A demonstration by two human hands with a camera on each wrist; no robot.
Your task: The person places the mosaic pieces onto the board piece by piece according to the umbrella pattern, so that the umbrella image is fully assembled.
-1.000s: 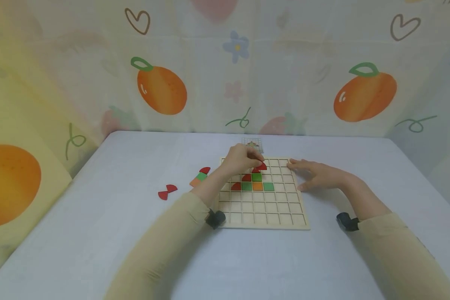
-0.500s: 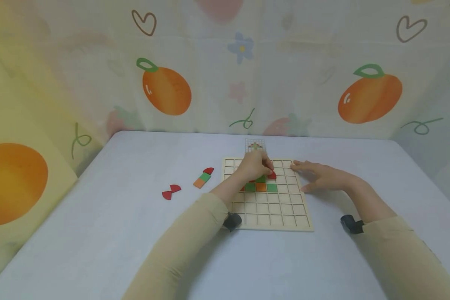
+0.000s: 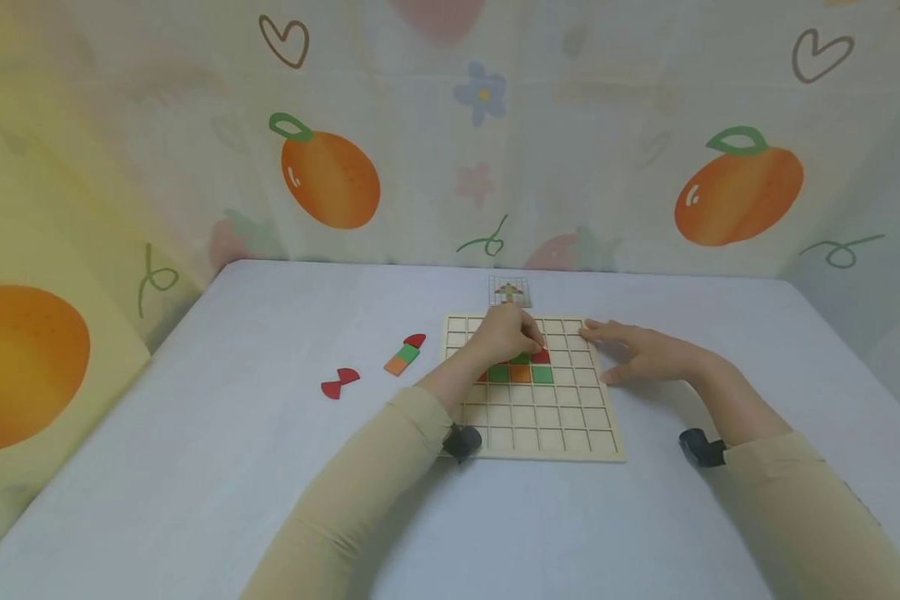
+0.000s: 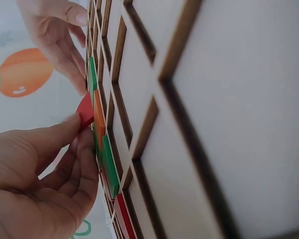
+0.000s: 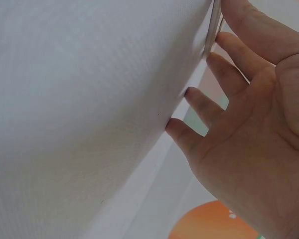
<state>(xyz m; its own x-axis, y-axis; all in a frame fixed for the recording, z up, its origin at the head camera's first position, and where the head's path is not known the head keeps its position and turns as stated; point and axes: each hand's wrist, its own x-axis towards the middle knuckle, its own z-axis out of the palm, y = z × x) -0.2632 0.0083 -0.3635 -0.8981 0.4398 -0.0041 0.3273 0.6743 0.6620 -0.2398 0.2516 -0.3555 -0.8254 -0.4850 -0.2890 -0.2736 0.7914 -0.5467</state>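
Note:
My left hand pinches a red quarter-circle tile between thumb and fingers. The tile is tilted in the left wrist view, its lower edge right at the wooden grid board, just right of a green square. In the row below lie a green square, an orange square and a light green square, with a red tile at the row's left end. The hand hides part of the upper row. My right hand rests with spread fingers at the board's right edge, fingertips touching its rim.
Left of the board lie loose tiles: two red quarter-circles, and a row of an orange square, a green square and a red quarter-circle. A small pattern card lies behind the board on the white table.
My left hand has moved right and slightly nearer with the red tile, from the board's upper rows to beside the green square, where the tile has lowered. My right hand stays at the edge.

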